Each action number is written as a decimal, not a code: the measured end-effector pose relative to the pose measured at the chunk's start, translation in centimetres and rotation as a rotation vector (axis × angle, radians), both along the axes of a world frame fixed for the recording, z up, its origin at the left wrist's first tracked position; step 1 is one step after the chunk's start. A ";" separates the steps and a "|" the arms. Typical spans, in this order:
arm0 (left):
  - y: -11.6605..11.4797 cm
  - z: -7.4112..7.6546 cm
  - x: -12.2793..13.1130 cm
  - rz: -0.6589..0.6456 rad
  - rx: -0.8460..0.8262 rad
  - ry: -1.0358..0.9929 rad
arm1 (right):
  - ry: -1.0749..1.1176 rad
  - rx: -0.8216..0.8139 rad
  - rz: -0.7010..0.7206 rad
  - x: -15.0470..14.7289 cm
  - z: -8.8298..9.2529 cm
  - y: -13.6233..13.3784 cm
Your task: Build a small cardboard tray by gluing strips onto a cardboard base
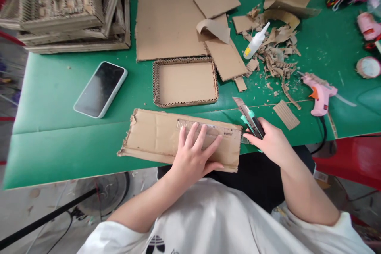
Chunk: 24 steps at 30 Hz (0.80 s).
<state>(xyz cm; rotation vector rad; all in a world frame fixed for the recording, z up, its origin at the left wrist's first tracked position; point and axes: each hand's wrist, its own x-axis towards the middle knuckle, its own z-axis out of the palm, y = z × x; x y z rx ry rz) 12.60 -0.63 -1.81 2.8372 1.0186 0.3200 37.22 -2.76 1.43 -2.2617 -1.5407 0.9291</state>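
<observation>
A long cardboard strip (149, 133) lies along the front edge of the green table, its left end torn. On top of it is a clear ruler (229, 131), reaching past the strip's right end. My left hand (195, 154) lies with fingers spread on the strip and the ruler, holding nothing. My right hand (269, 139) is closed round a green and black utility knife (251, 121), its blade out and pointing up and left, beside the ruler's right end. Behind the strip sits a shallow cardboard tray (187, 81) with corrugated walls.
A phone (101, 89) lies at left, stacked cardboard frames (116, 35) behind it. Cardboard sheets (166, 24), a glue bottle (256, 43) and scraps (276, 55) are at the back. On the right are a pink glue gun (321, 93) and a tape roll (368, 67).
</observation>
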 end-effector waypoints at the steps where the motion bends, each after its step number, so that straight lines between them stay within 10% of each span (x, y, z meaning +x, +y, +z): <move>1: 0.0 0.0 0.0 0.001 0.002 -0.003 | 0.000 -0.005 -0.005 0.0 0.0 0.0; 24: -0.1 0.0 0.0 0.015 -0.028 -0.008 | -0.024 0.030 0.000 -0.1 -0.3 -0.1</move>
